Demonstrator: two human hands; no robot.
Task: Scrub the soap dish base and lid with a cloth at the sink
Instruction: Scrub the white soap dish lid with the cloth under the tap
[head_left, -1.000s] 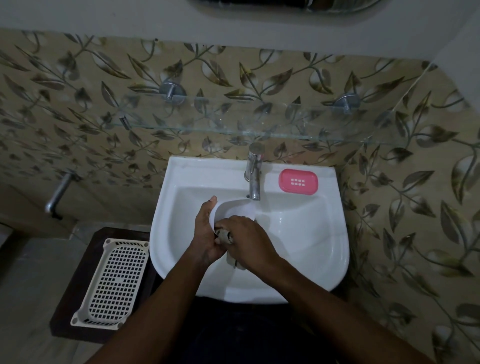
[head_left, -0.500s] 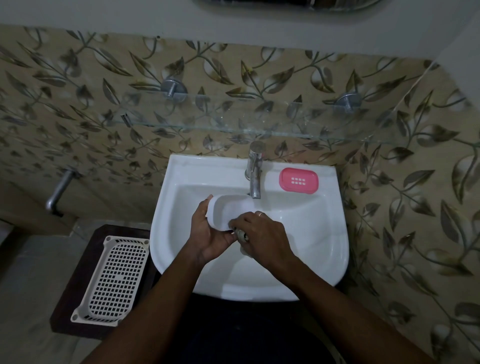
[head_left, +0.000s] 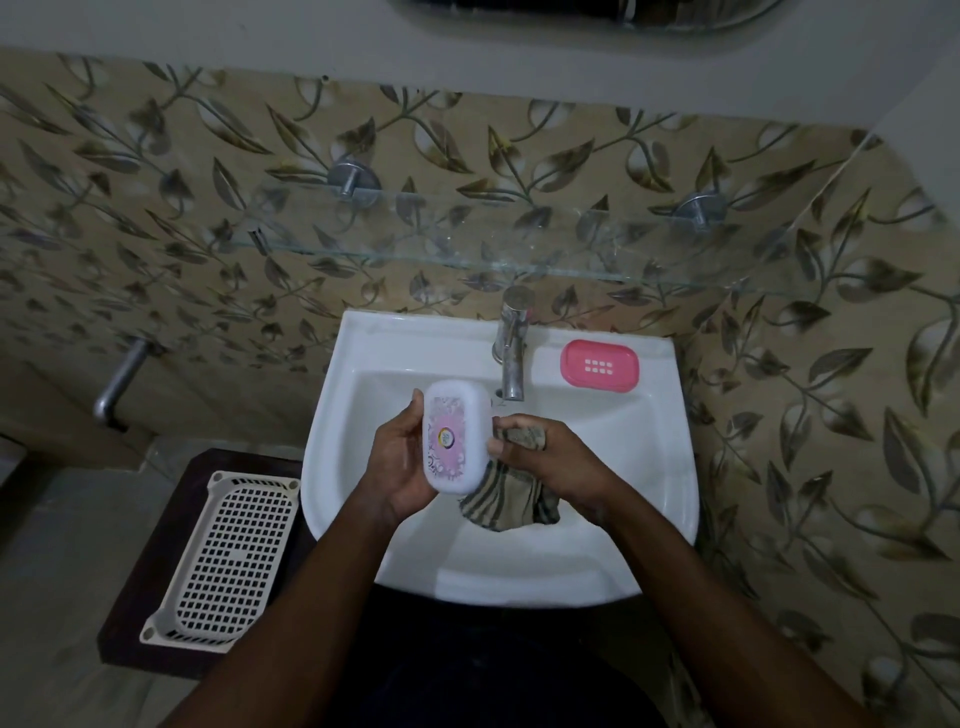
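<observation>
Over the white sink (head_left: 649, 467), my left hand (head_left: 397, 462) grips the white soap dish lid (head_left: 456, 436), its top with a pink patterned label turned up toward me. My right hand (head_left: 550, 462) holds a striped grey-brown cloth (head_left: 514, 499) bunched against the lid's right edge; part of the cloth hangs down into the basin. The pink soap dish base (head_left: 599, 364) lies on the sink's back ledge, right of the tap (head_left: 513, 345).
A glass shelf (head_left: 519, 260) juts out from the leaf-patterned tiles above the tap. A white perforated basket (head_left: 228, 561) rests on a dark stool (head_left: 130, 639) left of the sink. A metal pipe (head_left: 117, 384) sticks out of the left wall.
My left hand has turned the lid over, so its labelled top now faces up instead of its hollow inside. The cloth in my right hand has shifted to the lid's right edge and hangs lower.
</observation>
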